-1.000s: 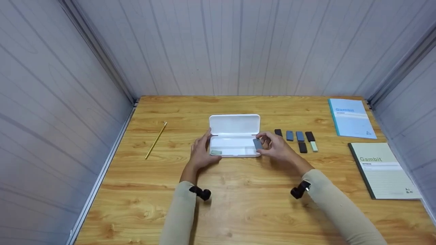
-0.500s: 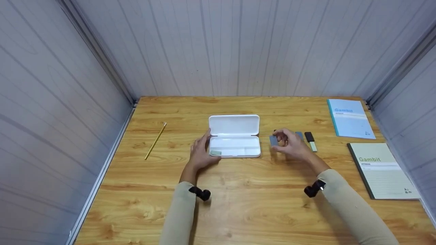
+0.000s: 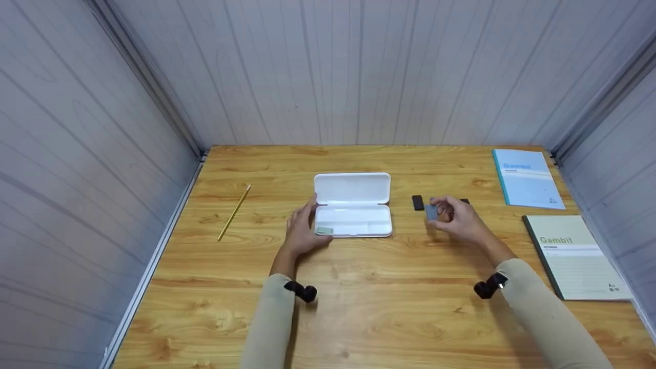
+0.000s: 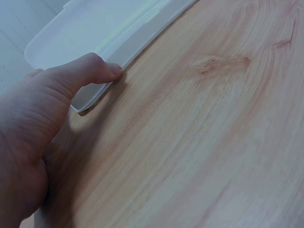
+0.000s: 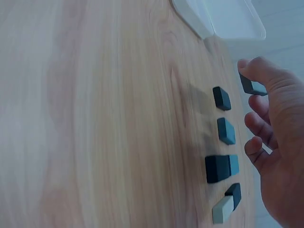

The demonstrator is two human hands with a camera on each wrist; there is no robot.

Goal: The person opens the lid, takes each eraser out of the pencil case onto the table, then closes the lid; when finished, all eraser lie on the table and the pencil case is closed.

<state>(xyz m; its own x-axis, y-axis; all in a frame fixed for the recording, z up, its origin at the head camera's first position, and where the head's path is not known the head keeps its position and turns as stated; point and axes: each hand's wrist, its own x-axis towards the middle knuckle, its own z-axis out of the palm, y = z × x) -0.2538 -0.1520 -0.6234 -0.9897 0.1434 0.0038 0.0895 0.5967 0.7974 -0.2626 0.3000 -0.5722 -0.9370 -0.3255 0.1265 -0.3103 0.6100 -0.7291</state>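
Observation:
An open white pencil case (image 3: 352, 188) lies mid-table with its lid tipped back. My left hand (image 3: 301, 230) holds its left end, the thumb along the front edge, as the left wrist view also shows. Inside, at the front left, is a pale green eraser (image 3: 324, 230). Right of the case, my right hand (image 3: 456, 220) pinches a grey-blue eraser (image 3: 431, 212) between thumb and fingers, raised above the table. Below it, the right wrist view shows a black eraser (image 5: 222, 98), a blue one (image 5: 226, 131) and several more, largely hidden by the hand in the head view.
A yellow pencil (image 3: 234, 212) lies left of the case. Two notebooks, one blue (image 3: 530, 179) and one pale green (image 3: 574, 261), lie along the table's right side. Panel walls stand behind and at both sides.
My right hand has moved right, from over the case's right end to above the loose erasers, still pinching the grey-blue eraser. My left hand stays on the case.

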